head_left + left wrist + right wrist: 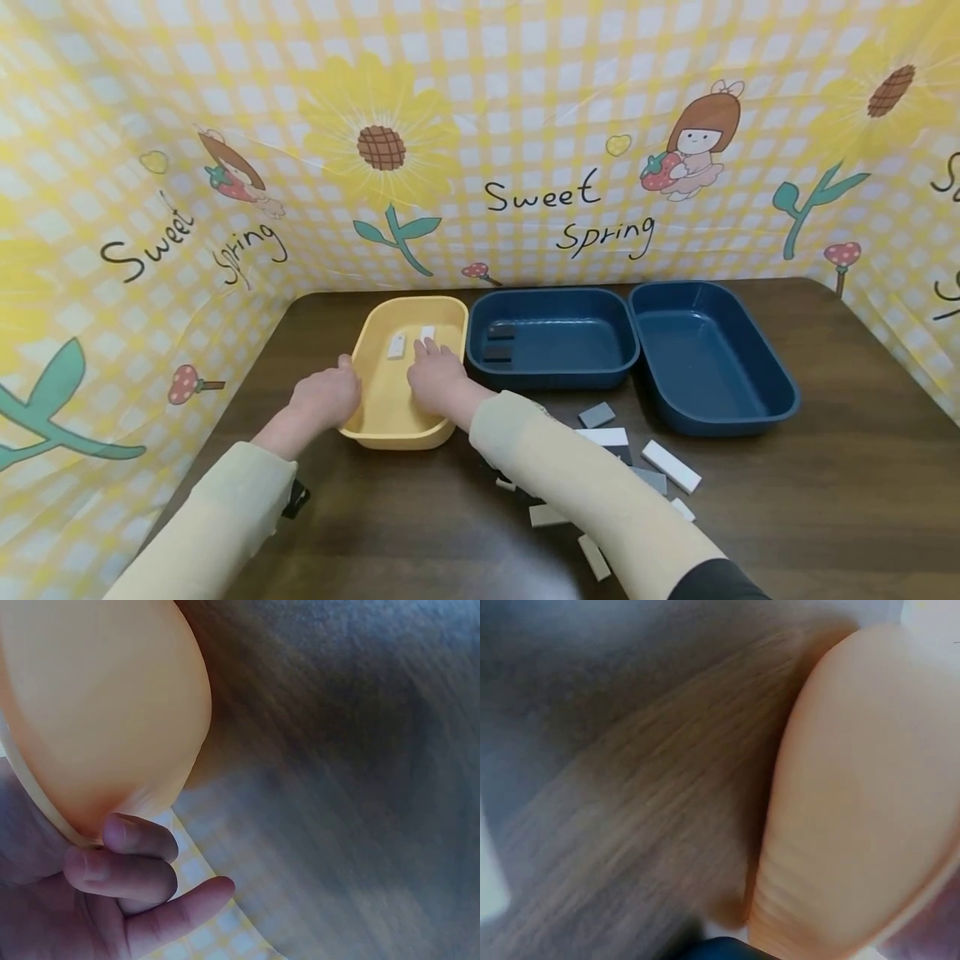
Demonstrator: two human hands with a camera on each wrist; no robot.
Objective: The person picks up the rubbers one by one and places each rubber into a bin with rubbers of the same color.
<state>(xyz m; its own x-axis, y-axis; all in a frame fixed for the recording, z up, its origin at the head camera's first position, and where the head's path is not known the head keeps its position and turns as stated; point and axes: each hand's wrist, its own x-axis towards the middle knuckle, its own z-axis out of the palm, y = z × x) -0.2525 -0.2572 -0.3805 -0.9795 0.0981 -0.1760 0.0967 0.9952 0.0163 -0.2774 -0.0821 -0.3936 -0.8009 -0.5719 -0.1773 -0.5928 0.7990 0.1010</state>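
A yellow tray [390,415] stands at the left of the table. My left hand [327,395] grips its left rim; in the left wrist view the fingers [124,874] curl against the tray's outer wall [112,712]. My right hand [438,380] reaches inside the tray, its fingertips at the near end of a small white block [427,332] and covering part of it. A second white block [396,346] lies just left of it on the tray floor. In the right wrist view the tray's side [855,787] shows, while the right fingers are hidden.
A blue tray [555,382] holding two dark blocks [499,342] stands right of the yellow one. Another blue tray [720,427] is farther right. Several white, grey and beige blocks [671,466] lie scattered before them, partly under my right forearm. A patterned cloth hangs behind.
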